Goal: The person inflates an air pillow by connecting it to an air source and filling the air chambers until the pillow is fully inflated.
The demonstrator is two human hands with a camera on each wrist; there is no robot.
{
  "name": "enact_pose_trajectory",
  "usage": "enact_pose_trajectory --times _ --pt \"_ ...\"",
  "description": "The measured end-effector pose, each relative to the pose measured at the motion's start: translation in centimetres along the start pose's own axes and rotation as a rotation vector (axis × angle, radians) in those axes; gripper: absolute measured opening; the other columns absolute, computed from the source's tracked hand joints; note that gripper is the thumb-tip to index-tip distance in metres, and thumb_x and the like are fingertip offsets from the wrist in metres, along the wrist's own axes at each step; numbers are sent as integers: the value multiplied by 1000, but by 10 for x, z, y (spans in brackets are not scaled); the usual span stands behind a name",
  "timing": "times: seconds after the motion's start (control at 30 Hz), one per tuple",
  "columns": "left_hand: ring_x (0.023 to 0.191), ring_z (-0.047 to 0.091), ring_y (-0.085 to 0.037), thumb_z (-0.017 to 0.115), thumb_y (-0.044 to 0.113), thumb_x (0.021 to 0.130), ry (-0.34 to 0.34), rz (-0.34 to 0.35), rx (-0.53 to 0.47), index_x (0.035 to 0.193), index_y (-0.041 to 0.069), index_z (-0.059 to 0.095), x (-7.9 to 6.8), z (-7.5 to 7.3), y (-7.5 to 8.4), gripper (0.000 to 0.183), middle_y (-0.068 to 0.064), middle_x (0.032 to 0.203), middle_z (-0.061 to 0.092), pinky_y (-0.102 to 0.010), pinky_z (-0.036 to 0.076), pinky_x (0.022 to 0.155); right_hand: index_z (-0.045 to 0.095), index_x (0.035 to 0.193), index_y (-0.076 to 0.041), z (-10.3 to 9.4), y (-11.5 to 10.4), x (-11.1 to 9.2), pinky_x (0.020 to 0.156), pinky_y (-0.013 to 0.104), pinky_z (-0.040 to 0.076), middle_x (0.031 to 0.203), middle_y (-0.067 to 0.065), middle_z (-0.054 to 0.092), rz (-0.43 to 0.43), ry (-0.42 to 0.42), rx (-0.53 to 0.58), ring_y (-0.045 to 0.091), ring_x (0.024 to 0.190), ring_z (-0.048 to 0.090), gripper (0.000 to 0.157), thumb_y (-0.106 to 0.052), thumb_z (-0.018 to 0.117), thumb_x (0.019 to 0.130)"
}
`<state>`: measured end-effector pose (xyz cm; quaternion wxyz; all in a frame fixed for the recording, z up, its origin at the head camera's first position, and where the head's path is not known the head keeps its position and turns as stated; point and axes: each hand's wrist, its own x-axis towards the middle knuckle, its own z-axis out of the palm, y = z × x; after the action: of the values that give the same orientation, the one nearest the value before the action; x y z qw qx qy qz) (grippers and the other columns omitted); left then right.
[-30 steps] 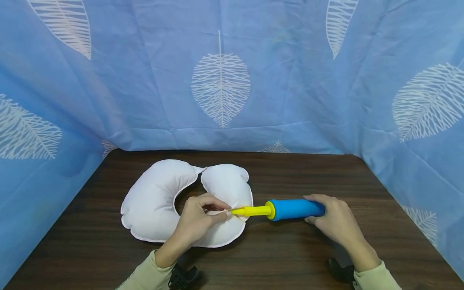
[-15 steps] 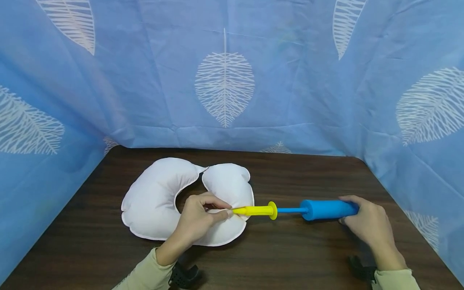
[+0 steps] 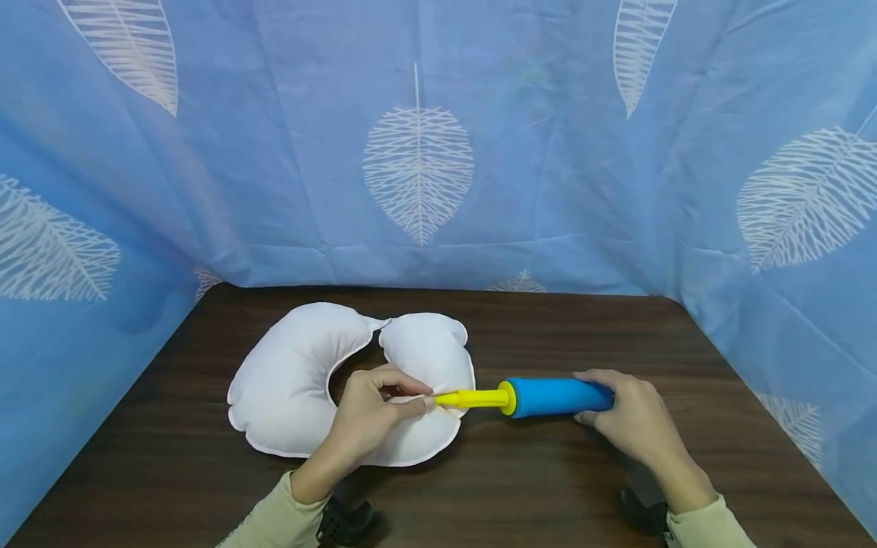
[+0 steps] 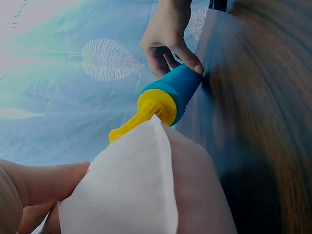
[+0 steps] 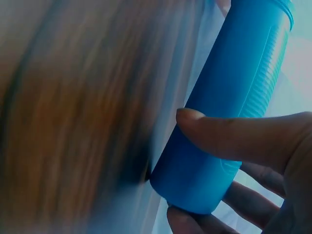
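Note:
A white inflated U-shaped neck pillow [image 3: 288,388] lies on the dark wooden table. My left hand [image 3: 373,411] reaches over its near side and pinches where the yellow nozzle [image 3: 473,399] of a hand pump meets the pillow; the fingertips hide the joint. Out to the right, my right hand [image 3: 637,415] grips the end of the pump's blue barrel [image 3: 558,397], which is pushed up against the yellow collar. The right wrist view shows the thumb [image 5: 219,136] laid across the barrel and fingers round its far side. In the left wrist view, the pillow's seam partly covers the nozzle.
The brown wood-grain table [image 3: 534,487] reaches to a blue cloth backdrop [image 3: 514,152] with white leaf prints, which stands behind it and along both sides. Black wrist mounts [image 3: 346,521] sit under both forearms.
The right hand drew the blue barrel rightward, baring a thin blue rod, then pushed it back left against the yellow collar. My left hand and the pillow stayed in place.

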<state>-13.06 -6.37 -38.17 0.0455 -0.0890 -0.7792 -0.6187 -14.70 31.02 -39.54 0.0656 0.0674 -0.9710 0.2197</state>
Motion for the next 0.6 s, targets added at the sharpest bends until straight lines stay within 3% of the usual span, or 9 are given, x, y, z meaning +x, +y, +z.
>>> enact_pose_trajectory --times 0.2,0.3,0.37,0.43,0.47,0.53,0.6 --pt "85 64 -10 90 -1 79 -5 -20 -38 85 9 87 0 3 -2 12 -8 85 80 -22 50 78 73 137 -9 -15 33 -3 87 69 54 138 38 65 76 12 -39 61 114 65 60 -14 91 80" --pt "85 64 -11 89 -1 79 1 -25 -40 85 9 87 0 4 -1 12 -7 84 79 -22 49 78 71 138 -6 -25 54 -3 68 54 51 133 42 64 132 18 -64 49 83 68 59 -12 86 82" --pt "85 64 -11 89 -1 79 3 -28 -36 84 9 87 0 4 -1 13 -6 84 80 -23 49 78 70 139 -3 -30 65 -3 57 44 37 117 40 69 163 28 -69 34 63 54 57 -8 80 83" --pt "85 64 -10 90 -1 79 7 -27 -32 84 10 87 0 4 -1 12 -6 84 79 -23 49 78 69 138 -2 -32 71 -2 57 43 34 114 41 69 179 45 -80 27 60 48 56 -6 78 82" --pt "85 64 -10 90 -1 78 11 -25 -30 84 10 87 -1 3 -1 12 -6 83 79 -23 49 78 70 137 -2 -32 71 -1 58 44 38 114 40 69 178 60 -85 29 63 51 56 -5 77 81" --pt "85 64 -10 90 0 78 16 -25 -30 84 10 86 -1 3 0 12 -6 83 79 -23 49 78 71 135 -2 -29 69 0 62 53 48 115 40 70 156 90 -81 42 69 58 56 -2 78 80" --pt "85 64 -10 89 0 79 14 -30 -28 84 10 87 -1 2 -1 12 -6 84 79 -23 49 78 73 133 -3 -24 61 2 78 66 53 129 42 66 124 103 -77 57 93 67 56 -2 83 77"
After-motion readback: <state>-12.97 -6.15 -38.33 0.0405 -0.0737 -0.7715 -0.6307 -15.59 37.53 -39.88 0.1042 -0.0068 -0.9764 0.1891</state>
